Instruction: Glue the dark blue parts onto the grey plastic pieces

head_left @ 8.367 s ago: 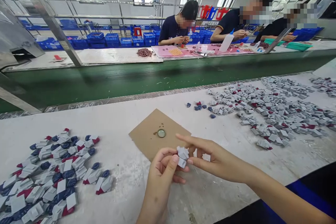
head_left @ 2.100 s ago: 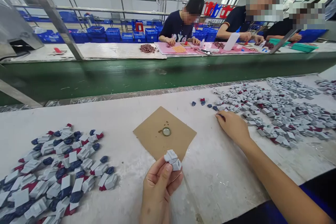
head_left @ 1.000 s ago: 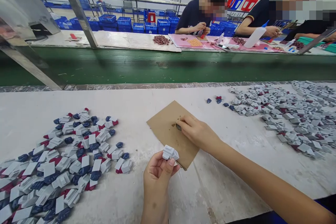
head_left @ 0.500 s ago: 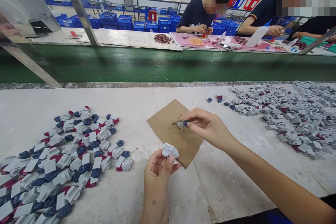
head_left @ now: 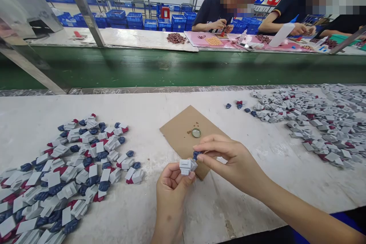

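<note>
Between the thumb and fingers of my left hand [head_left: 174, 187] is a grey plastic part [head_left: 185, 166], its blocky side turned up. My right hand [head_left: 228, 156] pinches a small dark blue piece [head_left: 196, 154] just at the right end of the grey part; whether they touch I cannot tell. Both hands are over the near part of a brown cardboard sheet [head_left: 180, 129]. A bottle cap [head_left: 196, 133] lies on that sheet, with small brown spots around it.
A pile of grey, blue and red parts [head_left: 65, 175] spreads at the left. Another grey pile [head_left: 320, 118] covers the right side, with a few loose pieces beside it. Beyond the green belt [head_left: 143, 66], people work at a far table [head_left: 137, 39].
My right hand has moved from the bottle cap towards me with the blue piece, up to the grey part. My left hand has turned the grey part slightly.
</note>
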